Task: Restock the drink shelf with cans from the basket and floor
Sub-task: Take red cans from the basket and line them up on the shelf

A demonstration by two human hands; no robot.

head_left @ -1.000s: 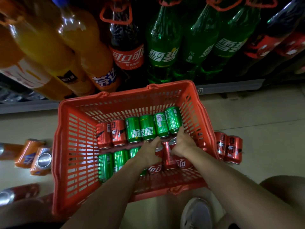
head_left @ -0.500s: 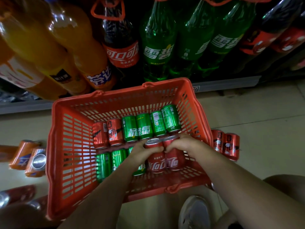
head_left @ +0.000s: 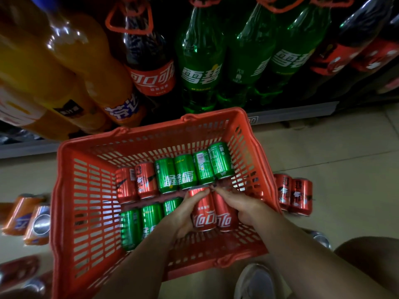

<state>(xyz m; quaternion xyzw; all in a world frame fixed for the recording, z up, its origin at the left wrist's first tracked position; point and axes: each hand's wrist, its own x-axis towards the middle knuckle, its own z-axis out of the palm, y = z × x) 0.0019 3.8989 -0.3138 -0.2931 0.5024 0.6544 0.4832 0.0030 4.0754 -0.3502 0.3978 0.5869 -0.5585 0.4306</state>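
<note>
A red mesh basket (head_left: 86, 190) sits on the floor below the drink shelf (head_left: 291, 110). Inside lie a back row of red and green cans (head_left: 185, 173) and several green cans (head_left: 140, 225) at the front left. My left hand (head_left: 183, 216) grips a red cola can (head_left: 204, 212) lifted above the basket floor. My right hand (head_left: 248, 208) grips a second red cola can (head_left: 223, 214) beside it. The two cans touch.
Two red cans (head_left: 293, 196) lie on the floor right of the basket. Orange cans (head_left: 28, 216) and red cans (head_left: 19, 268) lie at the left. Large orange, cola and green bottles (head_left: 200, 67) fill the shelf. My shoe (head_left: 254, 281) is below the basket.
Both hands closed on two red cola cans lying in the basket, turned them upright and raised them off the basket floor. The view has shifted slightly.
</note>
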